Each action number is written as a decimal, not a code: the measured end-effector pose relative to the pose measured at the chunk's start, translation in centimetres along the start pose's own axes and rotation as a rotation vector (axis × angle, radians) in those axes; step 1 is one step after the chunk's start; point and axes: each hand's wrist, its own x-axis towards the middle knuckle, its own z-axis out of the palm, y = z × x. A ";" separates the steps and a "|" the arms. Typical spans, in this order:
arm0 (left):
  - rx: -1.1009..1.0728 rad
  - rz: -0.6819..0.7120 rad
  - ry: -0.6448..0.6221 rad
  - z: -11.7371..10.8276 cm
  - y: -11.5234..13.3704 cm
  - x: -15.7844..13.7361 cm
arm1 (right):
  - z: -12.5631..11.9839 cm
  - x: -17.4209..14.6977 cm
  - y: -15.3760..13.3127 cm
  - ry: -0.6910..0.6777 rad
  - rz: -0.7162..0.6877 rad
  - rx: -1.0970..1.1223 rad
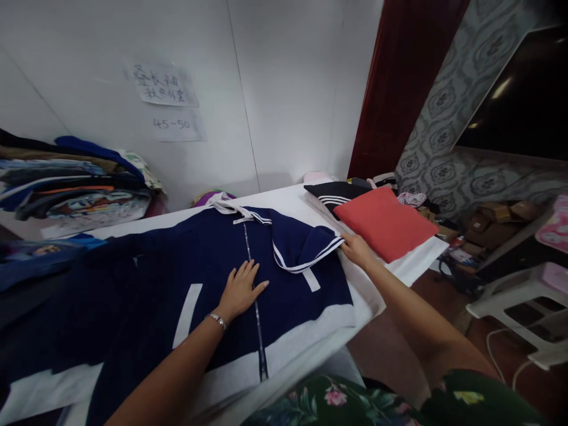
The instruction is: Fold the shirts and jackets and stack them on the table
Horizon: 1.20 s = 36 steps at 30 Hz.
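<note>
Folding back a striped sleeve (306,242) at right: right hand (354,248) has its striped edge pinched between thumb and fingers, fingertips partly hidden by hand and cloth. Left hand (241,288) is palm down on the jacket (206,254), fingers flat and slightly spread, thumb out to the right, nothing gripped.

Jacket position: navy, white trim, lying flat on the white table (288,201), collar (228,207) toward the wall, white hem (310,328) toward the person. Body fabric is directly under the left fingers and runs out past them on every side. Zipper (258,319) runs from near the collar down to the hem; left fingertips touch down at its line, about mid-length. One white pocket strip (187,315) sits left of that hand, the other (311,280) right of it, just below the sleeve's striped curve. Sleeve lies over the jacket front, its outer end reaching right to the pinch.

Nearby: folded red garment (386,222) just beyond the right hand, overlapping a black striped one (332,195). Tall clothes stack (80,177) at far left, well apart from both hands. Bracelet (217,320) on the left wrist.
</note>
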 end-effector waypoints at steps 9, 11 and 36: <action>-0.606 -0.150 -0.025 -3.0 5.2 -1.1 | -4.2 -6.2 -8.9 -0.277 0.015 0.778; -0.920 -0.282 -0.185 -3.5 7.1 -1.9 | -3.8 -7.1 -10.4 -0.384 0.022 0.956; -1.241 -0.089 -0.036 -5.4 12.9 -3.1 | 0.5 -11.9 -11.2 -0.284 -0.154 1.103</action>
